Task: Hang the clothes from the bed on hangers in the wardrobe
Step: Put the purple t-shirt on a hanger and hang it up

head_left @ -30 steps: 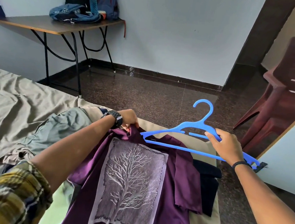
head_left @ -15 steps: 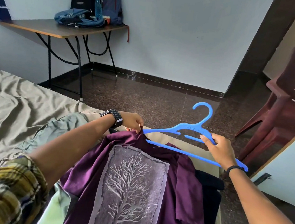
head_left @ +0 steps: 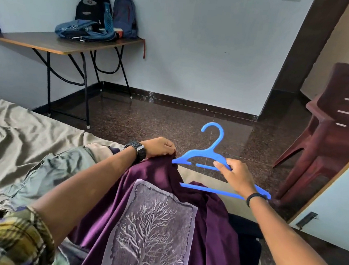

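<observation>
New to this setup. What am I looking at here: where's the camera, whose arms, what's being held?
There is no robot. One wide-angle camera sits on a person's head and looks forward and down, so the two arms coming in from the bottom are the wearer's own. The left hand, with a watch on its wrist, pinches the top edge of a purple T-shirt with a tree print, apparently at the collar. The right hand grips a blue plastic hanger, whose left tip sits at the fabric the left hand pinches. The shirt lies on a bed beside olive-green clothing, with a dark garment under it. Behind are a folding table with backpacks and a maroon plastic chair.
</observation>
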A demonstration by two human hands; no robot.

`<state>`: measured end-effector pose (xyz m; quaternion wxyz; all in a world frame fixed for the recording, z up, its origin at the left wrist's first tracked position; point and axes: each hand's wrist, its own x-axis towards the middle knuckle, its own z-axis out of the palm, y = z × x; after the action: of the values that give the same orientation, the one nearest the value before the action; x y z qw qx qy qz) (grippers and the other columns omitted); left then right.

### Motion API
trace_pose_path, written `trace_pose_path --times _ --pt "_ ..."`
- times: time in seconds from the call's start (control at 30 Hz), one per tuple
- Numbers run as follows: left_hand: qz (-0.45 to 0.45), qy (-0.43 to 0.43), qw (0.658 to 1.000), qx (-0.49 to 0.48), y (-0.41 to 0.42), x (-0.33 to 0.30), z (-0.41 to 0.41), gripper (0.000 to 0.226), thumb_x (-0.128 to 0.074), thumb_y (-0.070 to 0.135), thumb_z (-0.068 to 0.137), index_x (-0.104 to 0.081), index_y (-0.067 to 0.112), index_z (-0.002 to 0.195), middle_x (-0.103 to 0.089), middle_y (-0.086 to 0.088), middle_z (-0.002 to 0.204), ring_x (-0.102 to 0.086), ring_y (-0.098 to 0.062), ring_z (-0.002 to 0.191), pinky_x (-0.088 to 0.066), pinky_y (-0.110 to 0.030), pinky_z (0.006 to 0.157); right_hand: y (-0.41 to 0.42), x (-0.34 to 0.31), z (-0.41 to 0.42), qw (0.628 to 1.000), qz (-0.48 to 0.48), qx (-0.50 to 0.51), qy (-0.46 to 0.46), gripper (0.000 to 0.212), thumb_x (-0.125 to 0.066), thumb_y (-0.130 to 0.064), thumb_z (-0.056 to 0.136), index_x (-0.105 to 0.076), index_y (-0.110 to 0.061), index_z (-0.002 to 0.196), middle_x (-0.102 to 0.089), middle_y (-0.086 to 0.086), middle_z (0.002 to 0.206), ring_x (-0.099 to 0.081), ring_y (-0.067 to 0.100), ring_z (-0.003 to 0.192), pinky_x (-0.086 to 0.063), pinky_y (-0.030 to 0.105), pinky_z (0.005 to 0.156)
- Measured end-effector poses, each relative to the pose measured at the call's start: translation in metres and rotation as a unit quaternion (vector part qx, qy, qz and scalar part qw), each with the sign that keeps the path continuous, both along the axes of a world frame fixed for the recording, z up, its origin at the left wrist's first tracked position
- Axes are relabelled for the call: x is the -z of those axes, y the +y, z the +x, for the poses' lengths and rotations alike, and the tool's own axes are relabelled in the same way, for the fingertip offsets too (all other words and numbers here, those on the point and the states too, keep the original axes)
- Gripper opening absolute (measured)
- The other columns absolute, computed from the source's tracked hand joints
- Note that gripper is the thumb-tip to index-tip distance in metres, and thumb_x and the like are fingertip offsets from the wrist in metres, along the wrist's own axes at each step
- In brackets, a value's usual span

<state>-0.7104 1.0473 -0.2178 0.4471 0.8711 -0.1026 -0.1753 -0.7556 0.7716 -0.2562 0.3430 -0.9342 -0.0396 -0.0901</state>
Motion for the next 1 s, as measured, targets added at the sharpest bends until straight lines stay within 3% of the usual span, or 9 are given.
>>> trace_pose_path --times 0.13,0.23,0.33,0.47,0.57,0.7,0.77,0.87,1.0 --pt "-0.058 -0.001 0.998 -0.015 0.000 -0.003 -0.002 0.026 -0.045 0.001 0.094 -0.057 0.013 0.075 -0.049 0.012 0.042 -0.036 -0.001 0.033 -0.025 -0.011 0.034 0.035 0.005 0.003 0.999 -0.012 -0.036 0.028 0.050 -0.058 -0.048 0.090 -0.034 -0.017 0.058 -0.041 0.001 0.053 -0.036 0.015 0.049 -0.027 0.032 0.053" --pt "-0.080 0.004 0.996 -0.031 0.010 -0.002 -0.004 0.019 -0.049 0.002 0.094 -0.059 0.015 0.084 -0.060 0.003 0.069 -0.044 -0.006 0.051 -0.033 -0.014 0.043 0.051 0.012 0.006 0.998 -0.020 -0.046 0.045 0.048 -0.056 -0.051 0.090 -0.045 -0.013 0.062 -0.062 0.012 0.066 -0.042 0.014 0.050 -0.030 0.031 0.052" --pt "-0.084 0.016 0.994 -0.064 0.019 -0.005 -0.008 0.010 -0.049 0.007 0.096 -0.056 0.015 0.096 -0.062 -0.001 0.081 -0.045 -0.002 0.047 -0.031 -0.014 0.043 0.056 0.010 0.008 0.996 -0.026 -0.038 0.070 0.048 -0.055 -0.053 0.089 -0.045 -0.015 0.062 -0.052 0.005 0.058 -0.041 0.015 0.050 -0.028 0.031 0.052" --pt "0.029 -0.026 0.999 0.004 0.023 -0.007 -0.016 0.008 -0.061 0.021 0.092 -0.058 0.014 0.096 -0.064 -0.008 0.085 -0.051 -0.013 0.059 -0.039 -0.022 0.053 0.071 -0.002 0.014 0.997 -0.056 -0.030 0.051 0.051 -0.056 -0.056 0.088 -0.038 -0.019 0.057 -0.042 -0.005 0.053 -0.042 0.017 0.054 -0.028 0.032 0.053" --pt "0.124 -0.100 0.987 0.034 0.022 -0.004 -0.020 0.014 -0.062 0.021 0.091 -0.056 0.010 0.096 -0.069 -0.009 0.090 -0.065 -0.025 0.083 -0.049 -0.035 0.076 0.082 -0.012 0.018 0.995 -0.078 -0.040 0.040 0.046 -0.055 -0.053 0.090 -0.040 -0.020 0.062 -0.044 -0.004 0.057 -0.044 0.018 0.056 -0.030 0.032 0.052" --pt "0.167 -0.133 0.977 -0.011 0.017 -0.004 -0.023 0.010 -0.054 0.011 0.094 -0.054 0.009 0.104 -0.062 -0.009 0.092 -0.065 -0.030 0.092 -0.047 -0.034 0.077 0.077 -0.003 0.016 0.988 -0.091 -0.023 -0.125 0.028 -0.067 -0.037 0.086 -0.058 -0.013 0.098 -0.056 0.004 0.093 -0.052 0.023 0.082 -0.044 0.037 0.071" --pt "0.203 -0.138 0.969 -0.018 0.017 -0.003 -0.024 0.022 -0.052 0.010 0.095 -0.054 0.008 0.116 -0.060 -0.010 0.097 -0.062 -0.031 0.095 -0.043 -0.033 0.076 0.072 0.015 0.007 0.976 -0.026 0.072 -0.204 0.018 -0.068 -0.021 0.084 -0.058 -0.007 0.090 -0.059 0.009 0.089 -0.055 0.030 0.083 -0.046 0.040 0.072" --pt "0.236 -0.135 0.962 -0.024 0.021 -0.003 -0.023 0.037 -0.052 0.010 0.095 -0.050 0.013 0.132 -0.061 -0.013 0.116 -0.058 -0.033 0.104 -0.043 -0.037 0.081 0.068 0.045 -0.011 0.977 0.092 0.165 -0.097 0.011 -0.060 -0.010 0.084 -0.057 -0.005 0.075 -0.063 0.013 0.077 -0.058 0.036 0.078 -0.045 0.040 0.067" --pt "0.220 -0.119 0.968 -0.031 0.021 -0.001 -0.025 0.032 -0.051 0.008 0.095 -0.055 0.009 0.127 -0.064 -0.015 0.113 -0.063 -0.030 0.096 -0.044 -0.032 0.076 0.081 0.070 -0.025 0.984 0.027 -0.044 0.169 0.029 -0.048 0.000 0.083 -0.072 -0.006 0.098 -0.070 0.011 0.102 -0.062 0.022 0.095 -0.045 0.027 0.091"
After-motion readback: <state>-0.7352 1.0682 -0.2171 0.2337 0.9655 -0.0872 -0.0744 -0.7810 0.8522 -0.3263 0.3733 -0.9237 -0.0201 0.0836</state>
